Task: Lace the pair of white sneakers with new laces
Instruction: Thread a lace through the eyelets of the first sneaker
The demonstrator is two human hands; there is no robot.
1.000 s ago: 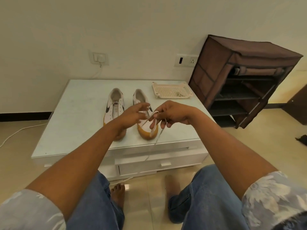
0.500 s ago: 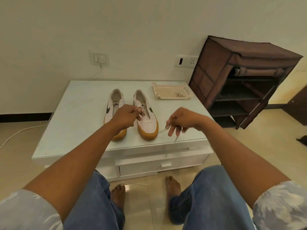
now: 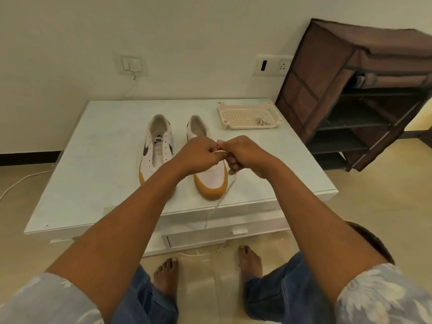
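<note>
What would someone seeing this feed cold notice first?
The left hand and right hand meet mid-frame, pinching a white lace above one sneaker; the lace trails over the front edge of the table toward the floor. The other sneaker lies unlaced just left of it, and a brown fabric shoe rack stands far right.

Two sneakers, one tray

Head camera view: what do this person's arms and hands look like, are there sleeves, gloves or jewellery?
The left hand and right hand are bare: no gloves, and no ring or watch shows. The forearms are uncovered too. The left sleeve and right sleeve end near the elbows, in pale grey-blue cloth printed with white flowers. Below them are blue jeans.
</note>
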